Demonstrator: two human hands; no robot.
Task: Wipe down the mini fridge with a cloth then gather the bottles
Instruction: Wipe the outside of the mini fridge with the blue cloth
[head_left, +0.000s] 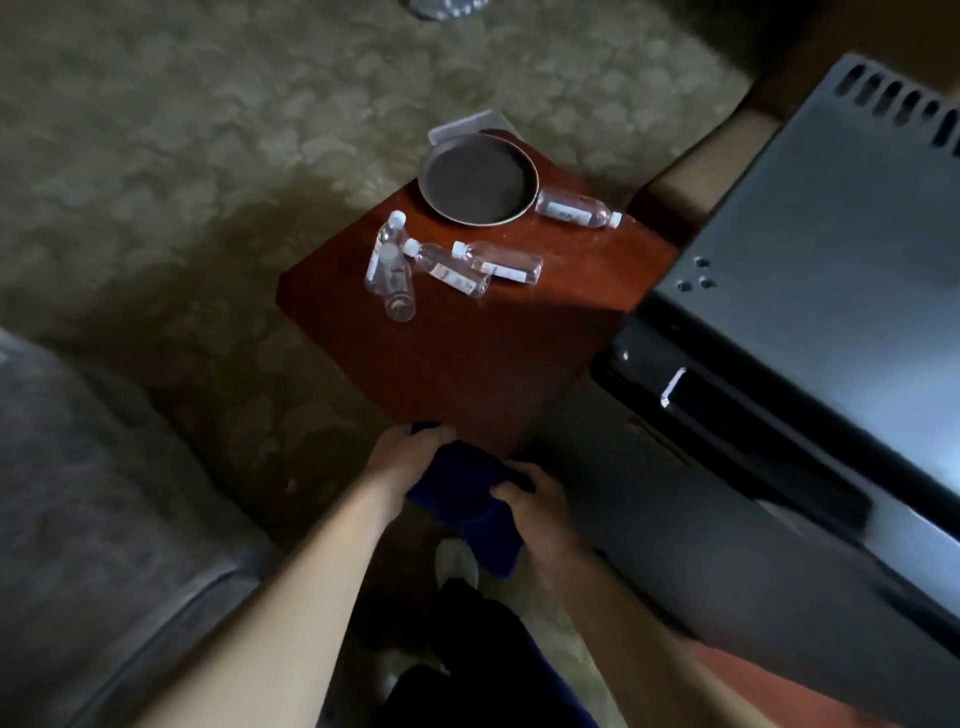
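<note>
- Head view, hands: the left hand (402, 460) and the right hand (532, 506) both hold a dark blue cloth (470, 512) just in front of the near corner of a reddish wooden side table (519, 353). The left hand's fingers curl over the cloth's upper edge, and the right hand's fingers curl round its right side; the cloth hangs down between them in a loose fold (motion blur hides exactly how each fingertip lies).
- Head view, table: five clear plastic bottles with white caps lie on their sides on the tabletop. Two bottles (387, 270) lie touching, one across the other, near the left edge. A third bottle (447, 267) lies just right of them, and a fourth bottle (498, 261) touches it. The fifth bottle (576, 209) lies apart, against the rim of a round dark tray (524, 163) at the far corner. A pale flat item (457, 127) shows from under the tray's far side; I cannot tell what it is.
- Head view, right: the mini fridge (831, 218) stands just beside the table, its grey top with vent slots facing up and its dark front below.
- Head view, surroundings: patterned carpet (208, 130) covers the floor, a grey upholstered seat (104, 519) fills the lower left, and a white shoe (454, 564) shows beneath the cloth.
</note>
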